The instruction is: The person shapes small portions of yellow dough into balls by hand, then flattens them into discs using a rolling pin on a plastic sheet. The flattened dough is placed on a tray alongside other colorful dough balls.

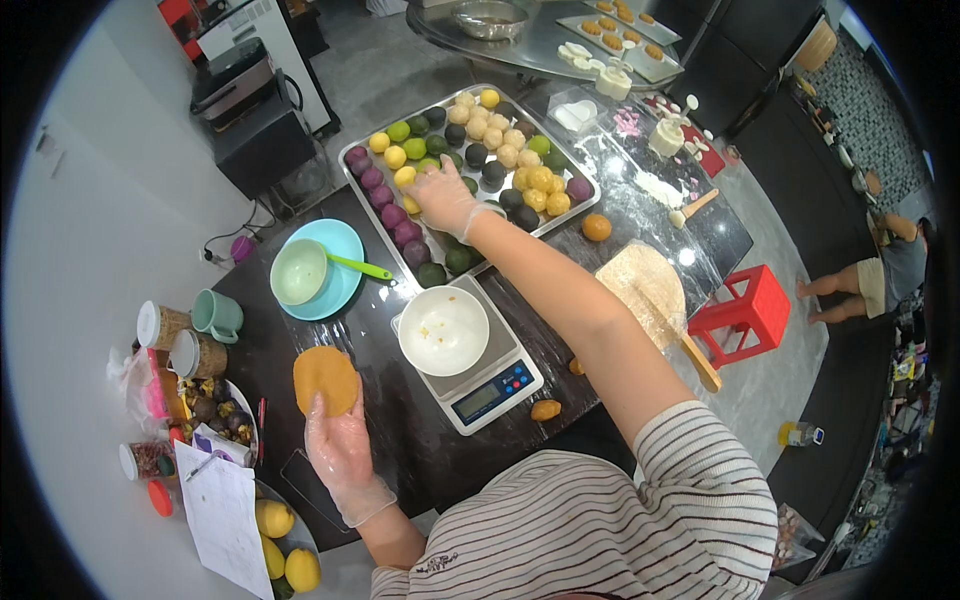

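Note:
My left hand [337, 435], in a clear plastic glove, holds a flattened round of orange-brown dough [325, 380] over the dark table. My gloved right hand [442, 196] reaches onto a metal tray [382, 238] of coloured balls, its fingers among the yellow balls [405, 176] and green ones; whether they grip one is hidden. Purple balls [382, 196] line the tray's left edge, with cream, black and deep yellow balls farther right. Just below the tray a white bowl [443, 331] with a few crumbs stands on a digital kitchen scale [491, 401].
A blue plate [346, 240] bears a pale green bowl [299, 271] and a green-handled utensil. Right of my arm lie orange dough lumps [546, 410] and a floured board [637, 281]. Jars, a mug [217, 315] and a fruit bowl stand left. A red stool [765, 311] and a person [874, 270] are beyond.

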`<state>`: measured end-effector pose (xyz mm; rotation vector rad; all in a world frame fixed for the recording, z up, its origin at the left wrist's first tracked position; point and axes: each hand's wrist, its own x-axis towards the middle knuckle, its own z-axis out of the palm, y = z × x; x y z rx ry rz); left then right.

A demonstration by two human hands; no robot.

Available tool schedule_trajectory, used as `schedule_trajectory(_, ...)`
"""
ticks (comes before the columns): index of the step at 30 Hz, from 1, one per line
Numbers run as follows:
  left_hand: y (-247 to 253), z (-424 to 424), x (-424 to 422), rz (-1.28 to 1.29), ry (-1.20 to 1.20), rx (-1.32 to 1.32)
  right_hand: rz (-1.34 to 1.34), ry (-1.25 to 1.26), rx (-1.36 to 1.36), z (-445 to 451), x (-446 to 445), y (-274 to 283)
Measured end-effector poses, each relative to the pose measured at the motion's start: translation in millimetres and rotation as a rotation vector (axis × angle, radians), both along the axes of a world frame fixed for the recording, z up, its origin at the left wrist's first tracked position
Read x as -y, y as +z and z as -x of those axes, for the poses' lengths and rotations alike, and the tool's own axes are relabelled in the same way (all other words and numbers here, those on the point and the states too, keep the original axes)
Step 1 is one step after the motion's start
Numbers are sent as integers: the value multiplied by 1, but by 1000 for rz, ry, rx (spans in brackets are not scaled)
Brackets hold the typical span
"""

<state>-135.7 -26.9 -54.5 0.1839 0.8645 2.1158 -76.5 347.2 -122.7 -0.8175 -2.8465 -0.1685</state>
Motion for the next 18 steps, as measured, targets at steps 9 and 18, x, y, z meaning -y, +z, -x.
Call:
schedule_trajectory(9,3,2,-7,7,-23,-10,-14,4,-20,22,-3,-8)
schedule_trajectory(18,31,-29,-32,-67,-163,96,348,-51,-827,-38,48,66)
